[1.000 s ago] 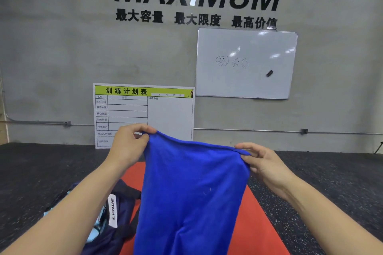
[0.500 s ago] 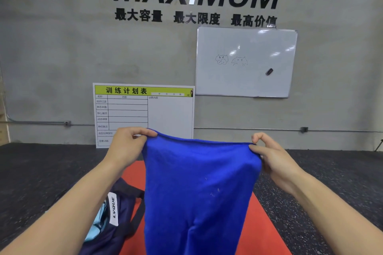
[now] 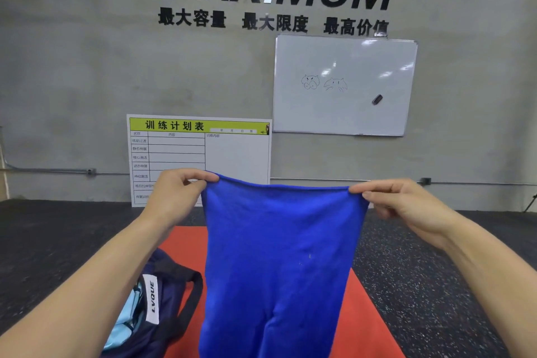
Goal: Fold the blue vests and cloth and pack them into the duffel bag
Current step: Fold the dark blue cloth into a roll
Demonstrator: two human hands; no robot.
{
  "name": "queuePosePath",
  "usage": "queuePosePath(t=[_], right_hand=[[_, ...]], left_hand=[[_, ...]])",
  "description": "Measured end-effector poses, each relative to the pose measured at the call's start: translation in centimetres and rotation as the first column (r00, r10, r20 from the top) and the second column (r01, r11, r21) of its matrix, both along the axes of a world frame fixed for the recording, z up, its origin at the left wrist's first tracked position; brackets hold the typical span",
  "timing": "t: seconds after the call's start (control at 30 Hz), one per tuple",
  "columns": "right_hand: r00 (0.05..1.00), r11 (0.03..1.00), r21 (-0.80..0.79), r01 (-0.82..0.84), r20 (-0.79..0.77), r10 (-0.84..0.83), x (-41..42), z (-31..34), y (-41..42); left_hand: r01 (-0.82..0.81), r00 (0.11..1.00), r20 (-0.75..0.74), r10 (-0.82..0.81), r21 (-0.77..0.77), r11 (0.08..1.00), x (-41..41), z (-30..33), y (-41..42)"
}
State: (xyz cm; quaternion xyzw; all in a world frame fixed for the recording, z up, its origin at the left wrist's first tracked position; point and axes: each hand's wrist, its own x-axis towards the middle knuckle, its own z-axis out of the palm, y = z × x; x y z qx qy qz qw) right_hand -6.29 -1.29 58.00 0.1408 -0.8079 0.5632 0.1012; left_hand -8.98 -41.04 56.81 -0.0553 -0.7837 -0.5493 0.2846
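Duffel bag (image 3: 162,308) (navy, pale blue lining): lying at 7 o'clock on the red mat (image 3: 363,325). Blue cloth (image 3: 279,264): hanging at centre, top corners being pinched by the fingers of left hand (image 3: 177,195) at 11 o'clock and right hand (image 3: 404,203) at 1 o'clock. Whiteboard (image 3: 345,84): hanging on the far wall.
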Motion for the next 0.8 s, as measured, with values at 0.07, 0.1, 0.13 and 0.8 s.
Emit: queuePosePath(t=[0.07,0.1,0.13,0.8], right_hand=[[0.994,0.992,-0.125,-0.018,0.100,0.031,-1.7,0.5,-0.2],[0.987,0.977,-0.210,-0.032,0.148,0.064,-2.7,0.8,-0.3],[0.978,0.956,-0.290,-0.039,0.184,0.096,-3.7,1.1,-0.6],[0.994,0.929,-0.364,-0.066,-0.106,0.029,-16.4,5.3,-2.6]], left_hand=[[0.014,1.000,0.027,-0.015,0.017,1.000,-1.0,0.5,0.4],[0.029,0.999,0.043,-0.031,0.033,0.999,-1.6,0.9,0.7],[0.046,0.997,0.059,-0.049,0.054,0.998,-2.2,1.2,1.0],[0.166,0.985,-0.064,-0.158,0.155,0.974,-14.7,7.8,1.0]])
